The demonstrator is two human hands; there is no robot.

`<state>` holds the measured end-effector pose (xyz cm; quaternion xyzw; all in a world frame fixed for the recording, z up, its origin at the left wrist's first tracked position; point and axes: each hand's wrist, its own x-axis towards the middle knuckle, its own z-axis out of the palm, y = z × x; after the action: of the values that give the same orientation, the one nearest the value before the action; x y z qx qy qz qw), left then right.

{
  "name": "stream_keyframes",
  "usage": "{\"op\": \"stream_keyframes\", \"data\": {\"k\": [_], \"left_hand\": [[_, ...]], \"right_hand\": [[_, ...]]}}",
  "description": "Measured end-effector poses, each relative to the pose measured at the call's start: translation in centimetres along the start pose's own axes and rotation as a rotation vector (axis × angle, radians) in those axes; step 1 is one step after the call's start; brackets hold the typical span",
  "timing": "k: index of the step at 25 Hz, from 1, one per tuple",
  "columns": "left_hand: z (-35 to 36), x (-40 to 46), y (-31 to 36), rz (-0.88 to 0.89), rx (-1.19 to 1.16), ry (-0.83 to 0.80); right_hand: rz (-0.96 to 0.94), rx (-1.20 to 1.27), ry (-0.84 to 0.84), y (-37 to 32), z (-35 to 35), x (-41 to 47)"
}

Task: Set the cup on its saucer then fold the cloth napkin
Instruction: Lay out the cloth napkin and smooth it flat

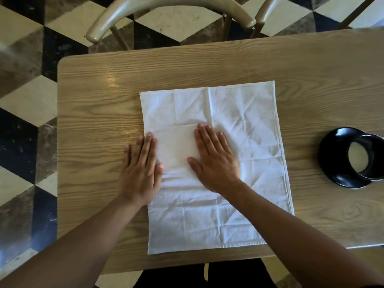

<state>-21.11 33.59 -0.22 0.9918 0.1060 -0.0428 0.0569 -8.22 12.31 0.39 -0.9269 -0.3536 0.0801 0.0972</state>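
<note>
White cloth napkin (218,167), one only, lies spread flat and creased in the middle of the wooden table (93,96), its near edge close to the table's near edge. Both hands lie on it palm down with straight fingers, holding nothing: the right hand (216,161) rests wholly on the cloth near its centre, and the left hand (141,169) straddles the cloth's left edge, partly on bare wood. To the right, well apart from the napkin, one black cup (366,160) with a pale inside sits on one black saucer (332,154); the cup holds nothing visible. Beyond the table stand two wooden chairs (166,7) on a chequered floor (25,100).
</note>
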Motion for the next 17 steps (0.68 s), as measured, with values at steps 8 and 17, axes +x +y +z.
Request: {"op": "stream_keyframes", "data": {"k": [8, 17], "left_hand": [[0.2, -0.1, -0.1, -0.002, -0.016, 0.004], [0.3, 0.0, -0.1, 0.000, -0.016, 0.007]], "right_hand": [[0.145, -0.064, 0.045, 11.2, -2.0, -2.5], [0.284, 0.068, 0.015, 11.6, -3.5, -2.5]]}}
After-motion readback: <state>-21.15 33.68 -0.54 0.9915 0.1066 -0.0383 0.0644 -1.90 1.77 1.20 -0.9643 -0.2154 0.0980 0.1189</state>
